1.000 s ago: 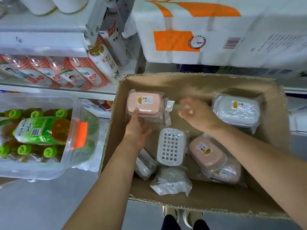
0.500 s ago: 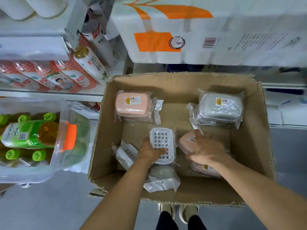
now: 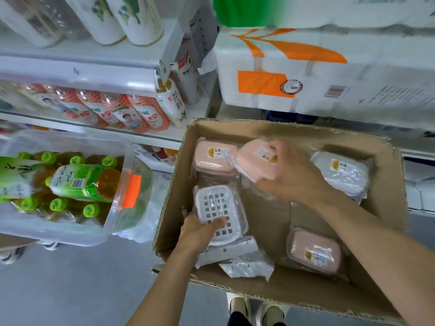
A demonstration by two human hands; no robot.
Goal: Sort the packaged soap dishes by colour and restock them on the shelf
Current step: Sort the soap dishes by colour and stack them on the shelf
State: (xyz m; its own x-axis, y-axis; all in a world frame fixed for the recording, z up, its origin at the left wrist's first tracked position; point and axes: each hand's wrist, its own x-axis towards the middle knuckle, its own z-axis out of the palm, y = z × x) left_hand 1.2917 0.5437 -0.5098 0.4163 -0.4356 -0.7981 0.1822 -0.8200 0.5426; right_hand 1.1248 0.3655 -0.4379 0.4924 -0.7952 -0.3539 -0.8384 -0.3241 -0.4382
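An open cardboard box point(image 3: 388, 203) holds plastic-wrapped soap dishes. My left hand point(image 3: 200, 231) grips a white slotted dish point(image 3: 217, 208) at the box's left side, thumb across its grid. My right hand point(image 3: 292, 175) holds a pink dish point(image 3: 255, 161) lifted near the box's back, beside another pink dish point(image 3: 214, 157) lying at the back left. A white dish point(image 3: 341, 172) lies at the back right. A third pink dish point(image 3: 315, 251) lies at the front right. More white wrapped pieces point(image 3: 237, 257) lie at the front, under my left hand.
A clear bin point(image 3: 117, 222) with an orange latch, full of green-capped bottles, stands to the left of the box. Shelves with bottles point(image 3: 131, 114) run behind it. Large white packs with orange print point(image 3: 306, 74) sit behind the box. Grey floor lies below.
My right hand picked a pink dish from the front right pile and carried it up toward the back. My left hand took hold of the white slotted dish and raised it leftward.
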